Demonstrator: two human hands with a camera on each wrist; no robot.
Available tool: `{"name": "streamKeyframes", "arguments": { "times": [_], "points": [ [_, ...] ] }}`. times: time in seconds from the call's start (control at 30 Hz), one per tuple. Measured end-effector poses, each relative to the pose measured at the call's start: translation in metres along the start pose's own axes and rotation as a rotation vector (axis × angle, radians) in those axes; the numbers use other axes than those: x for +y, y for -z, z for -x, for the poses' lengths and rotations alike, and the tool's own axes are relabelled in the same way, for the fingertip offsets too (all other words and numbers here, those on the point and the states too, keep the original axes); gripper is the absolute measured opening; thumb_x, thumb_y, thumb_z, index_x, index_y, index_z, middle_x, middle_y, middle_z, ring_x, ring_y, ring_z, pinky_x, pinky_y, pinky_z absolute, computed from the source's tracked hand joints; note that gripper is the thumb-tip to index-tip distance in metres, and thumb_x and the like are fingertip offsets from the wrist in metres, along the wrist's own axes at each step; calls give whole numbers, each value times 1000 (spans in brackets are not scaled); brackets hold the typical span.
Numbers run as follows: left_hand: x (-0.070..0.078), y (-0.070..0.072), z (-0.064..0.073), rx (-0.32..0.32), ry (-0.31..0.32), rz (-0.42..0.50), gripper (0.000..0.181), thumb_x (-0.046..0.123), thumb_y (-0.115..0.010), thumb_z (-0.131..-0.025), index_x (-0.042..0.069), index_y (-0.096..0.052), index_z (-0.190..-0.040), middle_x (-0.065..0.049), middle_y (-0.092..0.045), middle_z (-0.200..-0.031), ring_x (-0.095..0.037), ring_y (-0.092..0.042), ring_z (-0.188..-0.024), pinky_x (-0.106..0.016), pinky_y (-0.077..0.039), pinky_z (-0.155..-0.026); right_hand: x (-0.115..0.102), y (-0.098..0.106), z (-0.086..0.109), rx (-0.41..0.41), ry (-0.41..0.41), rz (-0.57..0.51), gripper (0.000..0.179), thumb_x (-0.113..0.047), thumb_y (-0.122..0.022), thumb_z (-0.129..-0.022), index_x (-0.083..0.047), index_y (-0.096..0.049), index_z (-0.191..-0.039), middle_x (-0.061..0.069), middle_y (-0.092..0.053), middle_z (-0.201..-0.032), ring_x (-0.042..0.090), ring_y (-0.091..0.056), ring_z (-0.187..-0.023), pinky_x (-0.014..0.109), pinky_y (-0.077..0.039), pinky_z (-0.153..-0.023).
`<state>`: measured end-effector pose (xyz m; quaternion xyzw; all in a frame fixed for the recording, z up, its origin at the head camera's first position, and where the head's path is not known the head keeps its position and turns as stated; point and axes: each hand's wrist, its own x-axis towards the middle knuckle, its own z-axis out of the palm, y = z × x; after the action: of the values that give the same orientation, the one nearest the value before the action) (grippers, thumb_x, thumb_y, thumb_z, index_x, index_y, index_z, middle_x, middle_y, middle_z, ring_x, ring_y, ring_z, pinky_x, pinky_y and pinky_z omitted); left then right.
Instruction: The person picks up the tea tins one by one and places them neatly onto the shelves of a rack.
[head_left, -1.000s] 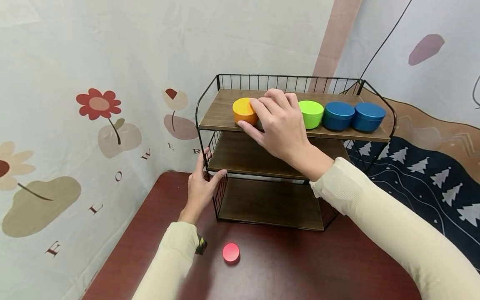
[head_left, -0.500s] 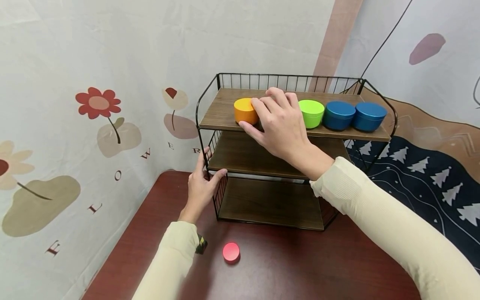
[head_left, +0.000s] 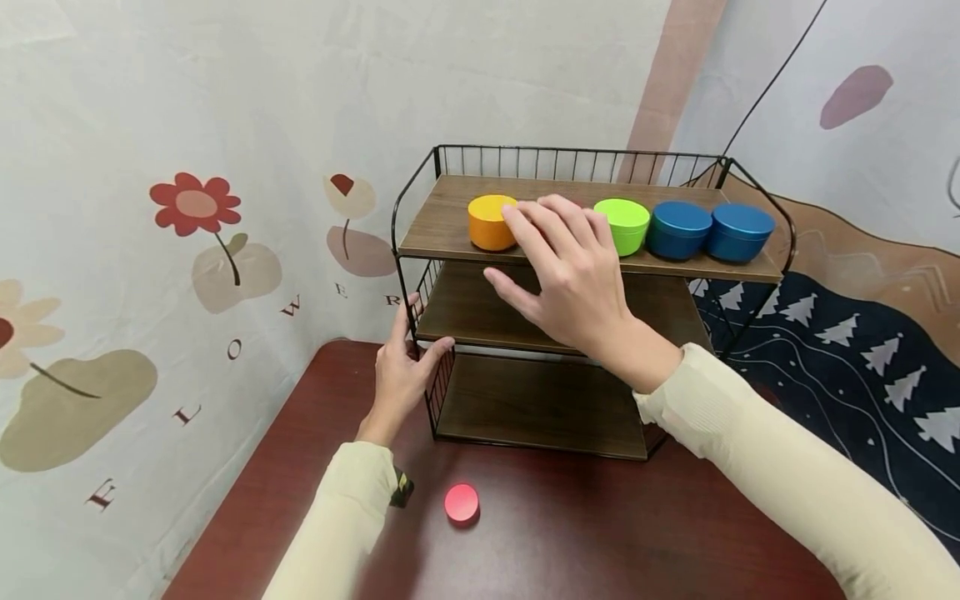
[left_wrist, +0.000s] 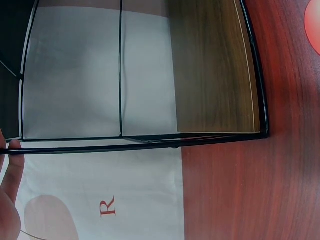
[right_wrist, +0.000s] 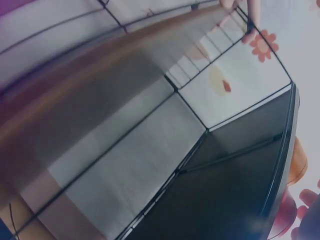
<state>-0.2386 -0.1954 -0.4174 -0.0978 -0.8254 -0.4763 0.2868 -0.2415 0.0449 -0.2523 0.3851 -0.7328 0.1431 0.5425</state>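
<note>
My left hand [head_left: 399,375] grips the left front post of a three-tier wire shelf rack [head_left: 525,262], thumb in front and fingers along the outside. In the left wrist view, fingertips [left_wrist: 15,146] wrap the black bar. Before the top board, my right hand [head_left: 573,275] hovers with fingers loosely bent and thumb spread, holding nothing. Its index fingertip overlaps the edge of an orange round tin [head_left: 490,223]. Behind this hand a red tin [right_wrist: 285,215] is mostly hidden in the head view; it shows beside the orange one in the right wrist view.
A lime green tin [head_left: 624,227] and two blue tins [head_left: 678,231] stand along the top board's right half. On the dark red table [head_left: 570,533] lies a small red tin [head_left: 462,505]. A black and yellow object [head_left: 402,488] shows beside the left sleeve.
My right hand has loosened from the tins and drawn slightly down and right, its thumb dropping away from the orange tin. The left hand keeps its place on the post.
</note>
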Motion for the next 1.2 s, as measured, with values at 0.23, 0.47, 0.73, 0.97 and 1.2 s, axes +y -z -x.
{"name": "streamKeyframes", "arguments": {
  "times": [0.23, 0.47, 0.73, 0.97, 1.2],
  "points": [
    [0, 0, -1, 3, 2, -3, 77, 25, -78, -89, 28, -36, -154, -1, -57, -141, -14, -50, -50, -23, -42, -55, -10, 7, 21, 49, 35, -66, 50, -37, -70, -90, -1, -67, -124, 16, -68, -116, 35, -59, -111, 50, -42, -89],
    [-1, -1, -1, 7, -10, -9, 77, 25, -78, -88, 28, -37, -153, -2, -57, -141, -13, -48, -49, -23, -41, -56, -17, 8, 39, 76, 28, -121, 46, -35, -70, -89, -1, -69, -120, 15, -71, -111, 35, -62, -103, 49, -43, -85],
    [-1, -1, 0, 19, -14, 4, 77, 23, -78, -88, 22, -38, -153, -1, -58, -140, -15, -50, -52, -20, -42, -57, -31, -1, 62, 73, -8, -173, 45, -33, -72, -88, 0, -69, -119, 13, -71, -113, 33, -62, -103, 47, -44, -83],
    [-1, 0, 0, 17, -13, 11, 77, 23, -78, -88, 28, -37, -153, -3, -58, -140, -16, -50, -50, -21, -41, -55, -44, -10, 81, 34, -51, -219, 45, -37, -67, -92, -1, -70, -119, 12, -71, -112, 33, -63, -101, 47, -46, -83],
    [-1, -1, -1, 10, -15, 12, 77, 25, -77, -89, 32, -35, -153, -1, -56, -142, -17, -46, -47, -24, -38, -50, -48, -16, 102, -2, -91, -275, 44, -38, -65, -93, -2, -70, -119, 11, -72, -112, 32, -63, -100, 45, -46, -81]
  ]
}}
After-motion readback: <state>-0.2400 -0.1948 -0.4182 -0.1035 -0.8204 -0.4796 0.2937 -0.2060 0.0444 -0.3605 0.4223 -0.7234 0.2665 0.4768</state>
